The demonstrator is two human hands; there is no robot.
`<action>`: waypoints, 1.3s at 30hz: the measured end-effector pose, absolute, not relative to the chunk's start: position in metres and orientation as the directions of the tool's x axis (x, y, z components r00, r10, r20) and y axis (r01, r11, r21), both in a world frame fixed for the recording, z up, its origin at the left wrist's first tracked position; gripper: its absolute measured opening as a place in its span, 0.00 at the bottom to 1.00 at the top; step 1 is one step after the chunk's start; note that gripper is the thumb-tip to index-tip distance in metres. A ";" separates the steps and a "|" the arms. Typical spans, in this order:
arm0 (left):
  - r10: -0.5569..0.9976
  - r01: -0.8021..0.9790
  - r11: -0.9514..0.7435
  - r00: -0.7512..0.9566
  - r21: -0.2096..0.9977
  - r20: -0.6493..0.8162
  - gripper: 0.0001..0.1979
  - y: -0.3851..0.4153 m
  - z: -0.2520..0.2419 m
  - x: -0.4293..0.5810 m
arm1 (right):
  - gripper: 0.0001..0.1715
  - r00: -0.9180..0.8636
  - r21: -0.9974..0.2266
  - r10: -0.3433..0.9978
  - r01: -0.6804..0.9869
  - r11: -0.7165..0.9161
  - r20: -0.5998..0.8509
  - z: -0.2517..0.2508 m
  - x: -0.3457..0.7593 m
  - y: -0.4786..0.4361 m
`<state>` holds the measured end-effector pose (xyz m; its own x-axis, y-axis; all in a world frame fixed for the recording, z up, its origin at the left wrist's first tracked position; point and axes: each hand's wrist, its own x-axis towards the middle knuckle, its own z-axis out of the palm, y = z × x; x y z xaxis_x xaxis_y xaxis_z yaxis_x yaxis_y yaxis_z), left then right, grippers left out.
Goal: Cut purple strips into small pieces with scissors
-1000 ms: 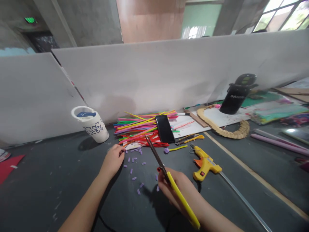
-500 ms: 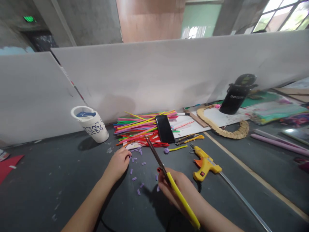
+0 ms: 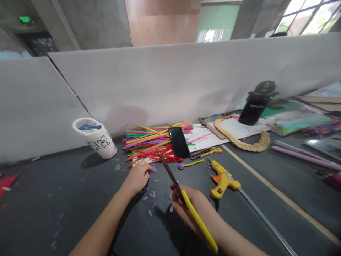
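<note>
My right hand (image 3: 195,211) grips yellow-handled scissors (image 3: 183,199); their blades are together and point up-left toward a heap of coloured sticks (image 3: 154,142). My left hand (image 3: 138,176) rests on the dark table with its fingers curled down among several small purple cut pieces (image 3: 151,193). Whether it pinches one of them I cannot make out. A black phone (image 3: 179,142) lies on the sticks.
A yellow glue gun (image 3: 222,179) lies right of the scissors. A white paper cup (image 3: 94,137) stands at the left, a black bottle (image 3: 254,105) at the back right. White boards (image 3: 160,81) wall off the rear. Paper sheets and rolled tubes (image 3: 303,156) lie at the right.
My left hand has slid to the right across the purple pieces, closer to the scissor blades. The right hand and scissors have kept their place.
</note>
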<state>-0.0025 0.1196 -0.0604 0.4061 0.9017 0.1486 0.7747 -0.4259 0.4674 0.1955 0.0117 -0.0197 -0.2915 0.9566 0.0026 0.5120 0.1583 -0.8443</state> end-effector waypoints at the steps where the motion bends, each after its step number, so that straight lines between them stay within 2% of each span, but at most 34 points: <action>1: 0.897 0.766 -0.433 0.419 0.474 0.143 0.06 0.119 -0.060 -0.002 | 0.07 -0.286 -0.842 0.958 0.515 0.159 0.006 -0.021 0.195 0.012; 8: 0.890 0.762 -0.457 0.393 0.459 0.232 0.07 0.124 -0.063 0.004 | 0.08 -0.285 -0.852 0.959 0.502 0.147 -0.003 -0.023 0.195 0.013; 19: 0.823 0.700 -0.567 0.506 0.435 0.259 0.06 0.128 -0.065 0.033 | 0.08 -0.269 -0.823 0.963 0.542 0.169 0.020 -0.023 0.194 0.015; 28: 0.856 0.766 -0.517 0.461 0.381 0.235 0.08 0.134 -0.066 0.048 | 0.08 -0.264 -0.821 0.964 0.544 0.174 0.030 -0.027 0.195 0.014; 36: 0.881 0.775 -0.462 0.456 0.431 0.123 0.06 0.119 -0.056 0.031 | 0.07 -0.270 -0.841 0.963 0.521 0.146 0.000 -0.025 0.195 0.015; 39: 0.932 0.828 -0.355 0.352 0.435 0.091 0.06 0.114 -0.051 0.003 | 0.06 -0.283 -0.851 0.959 0.509 0.131 -0.022 -0.022 0.197 0.015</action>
<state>0.0026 0.1136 -0.0514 0.3518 0.9317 0.0907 0.8276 -0.3549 0.4348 0.1973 0.0147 -0.0225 -0.2834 0.9587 -0.0223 0.5087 0.1306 -0.8510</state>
